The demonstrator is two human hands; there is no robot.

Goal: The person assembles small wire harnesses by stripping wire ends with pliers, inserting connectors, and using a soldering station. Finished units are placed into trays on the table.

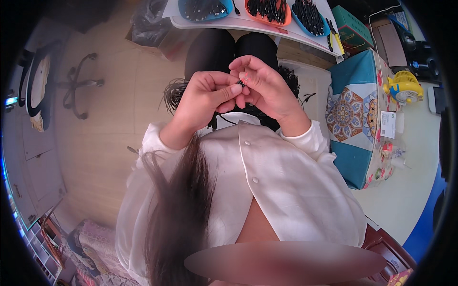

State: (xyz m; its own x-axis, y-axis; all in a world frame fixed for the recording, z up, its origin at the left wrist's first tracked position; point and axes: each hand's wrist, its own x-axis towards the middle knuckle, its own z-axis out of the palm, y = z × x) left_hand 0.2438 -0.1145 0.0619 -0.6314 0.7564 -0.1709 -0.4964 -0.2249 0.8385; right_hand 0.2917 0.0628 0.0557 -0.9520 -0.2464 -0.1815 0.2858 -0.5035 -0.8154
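My left hand [209, 93] pinches a small black cable end [241, 83] between thumb and fingertips, in front of my knees. From the other side my right hand [269, 90] closes its thumb and fingers on the same piece. A bit of red shows where the fingertips meet, too small to make out. Below and beside the hands, a bundle of thin black cables [174, 94] lies across my lap, with more black cable ends [289, 80] past my right hand. The hands and sleeves hide the bundle's middle.
On the white table [229, 24] ahead stand a blue tray [202, 18], an orange tray [289, 20] and another blue tray [324, 31], holding black cables. Yellow-handled pliers [338, 43] lie at its right. A yellow fan [404, 86] stands right; a wheeled chair base [76, 86] left.
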